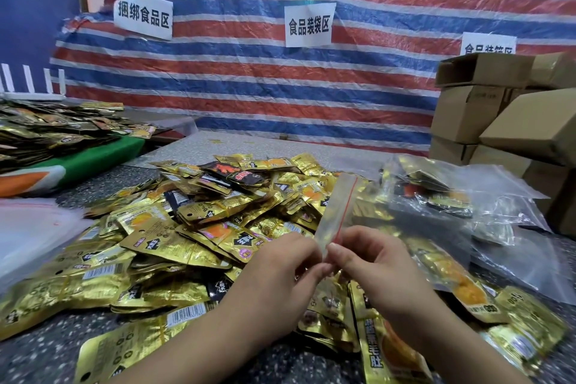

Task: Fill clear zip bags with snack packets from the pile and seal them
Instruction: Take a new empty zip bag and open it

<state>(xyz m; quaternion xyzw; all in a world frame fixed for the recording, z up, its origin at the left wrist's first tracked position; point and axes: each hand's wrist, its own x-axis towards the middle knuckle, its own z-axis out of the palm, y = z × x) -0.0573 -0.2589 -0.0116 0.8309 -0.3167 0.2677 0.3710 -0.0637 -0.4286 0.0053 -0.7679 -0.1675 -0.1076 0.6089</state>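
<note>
Left hand (pixel 280 268) and right hand (pixel 371 262) pinching the near end of a clear zip bag (pixel 338 212) along its red strip, above the pile of gold snack packets (pixel 199 215); filled bags (pixel 452 196) lying to the right.

Packets (pixel 199 227): glossy gold foil, crinkled, strongly reflective; a few are glossy black. Zip bag (pixel 338 206): clear, smooth plastic film with a red seal line. Filled bags (pixel 486 206): the same shiny film, wrinkled. Surface (pixel 40 352): dark speckled stone look, matt. Boxes (pixel 464 112): matt brown cardboard. Tarp (pixel 280 97): woven striped plastic, creased. Signs (pixel 308 25): white paper.
</note>
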